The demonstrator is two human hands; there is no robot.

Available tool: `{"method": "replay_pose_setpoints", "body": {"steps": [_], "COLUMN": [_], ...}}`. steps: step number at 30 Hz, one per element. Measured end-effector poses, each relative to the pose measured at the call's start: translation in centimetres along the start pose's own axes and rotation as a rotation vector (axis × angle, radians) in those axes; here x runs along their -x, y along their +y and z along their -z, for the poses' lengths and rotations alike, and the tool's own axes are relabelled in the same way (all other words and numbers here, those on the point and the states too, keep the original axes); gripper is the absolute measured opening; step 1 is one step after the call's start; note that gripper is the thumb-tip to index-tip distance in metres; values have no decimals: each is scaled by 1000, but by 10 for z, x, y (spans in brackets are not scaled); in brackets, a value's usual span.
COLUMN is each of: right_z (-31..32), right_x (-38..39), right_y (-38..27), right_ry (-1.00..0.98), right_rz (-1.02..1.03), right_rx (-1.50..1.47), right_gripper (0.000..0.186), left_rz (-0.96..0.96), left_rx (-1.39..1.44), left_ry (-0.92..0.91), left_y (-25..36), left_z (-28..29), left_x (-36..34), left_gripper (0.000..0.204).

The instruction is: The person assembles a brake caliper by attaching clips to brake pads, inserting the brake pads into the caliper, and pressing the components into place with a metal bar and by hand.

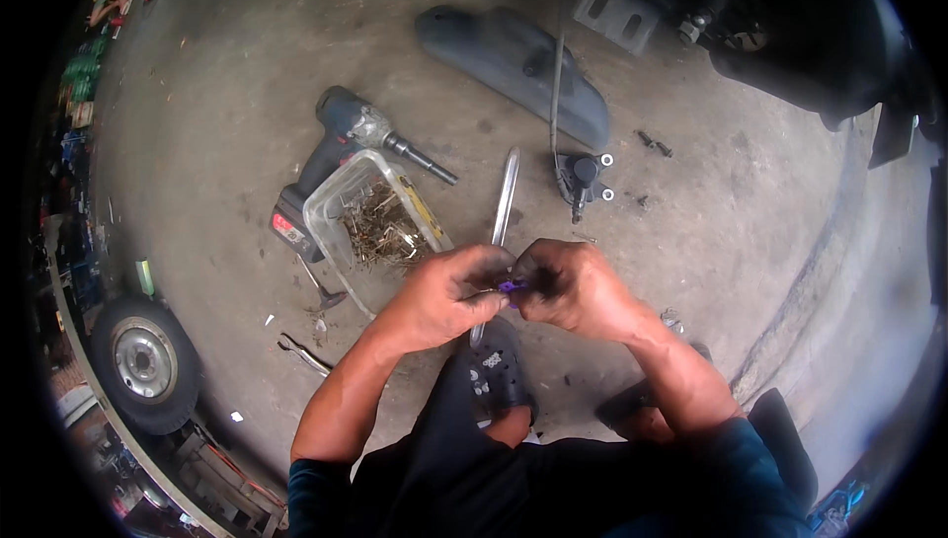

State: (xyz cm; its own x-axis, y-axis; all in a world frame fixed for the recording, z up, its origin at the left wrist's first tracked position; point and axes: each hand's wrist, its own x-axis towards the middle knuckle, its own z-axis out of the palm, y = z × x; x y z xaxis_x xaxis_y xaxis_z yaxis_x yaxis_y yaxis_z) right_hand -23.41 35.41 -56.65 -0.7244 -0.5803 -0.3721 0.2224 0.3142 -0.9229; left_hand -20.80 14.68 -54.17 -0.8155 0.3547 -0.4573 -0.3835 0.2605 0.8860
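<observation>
My left hand [454, 291] and my right hand [568, 291] meet at the centre, both pinched on a small purple part [510, 287] that my fingers mostly hide. A shiny metal bar [509, 183] lies on the floor behind them. A clear plastic box [325, 234] holding many small rusty metal bits stands just left of my hands. Behind it lies a dark cordless impact wrench [344, 112] with a long socket. A black brake caliper [583, 175] on a thin hose lies beyond my right hand.
A grey plastic cover [504, 59], several bolts [655, 143] and a slotted metal plate [612, 13] are farther back. A black vehicle [800, 35] fills the upper right. Pliers [306, 352] and a spare wheel [145, 362] lie at left, near a cluttered edge. My clog [499, 370] is below my hands.
</observation>
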Motion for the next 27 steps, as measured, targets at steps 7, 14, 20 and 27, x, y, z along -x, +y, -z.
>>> {"method": "replay_pose_setpoints", "body": {"steps": [7, 14, 20, 27], "right_z": [6, 4, 4, -8], "right_x": [6, 8, 9, 7], "right_y": [19, 24, 27, 24], "right_ry": [-79, -22, 9, 9], "right_rz": [-141, -142, -92, -87], "right_rx": [-180, -509, -425, -534], "right_gripper": [23, 22, 17, 29], "left_rz": [-19, -68, 52, 105], "left_rx": [-96, 20, 201, 237], "left_ry": [-27, 226, 172, 153], "left_y": [-22, -30, -23, -23], "left_z": [-7, -32, -25, -17], "left_x": [-8, -9, -7, -6], "left_gripper": [29, 22, 26, 26]}}
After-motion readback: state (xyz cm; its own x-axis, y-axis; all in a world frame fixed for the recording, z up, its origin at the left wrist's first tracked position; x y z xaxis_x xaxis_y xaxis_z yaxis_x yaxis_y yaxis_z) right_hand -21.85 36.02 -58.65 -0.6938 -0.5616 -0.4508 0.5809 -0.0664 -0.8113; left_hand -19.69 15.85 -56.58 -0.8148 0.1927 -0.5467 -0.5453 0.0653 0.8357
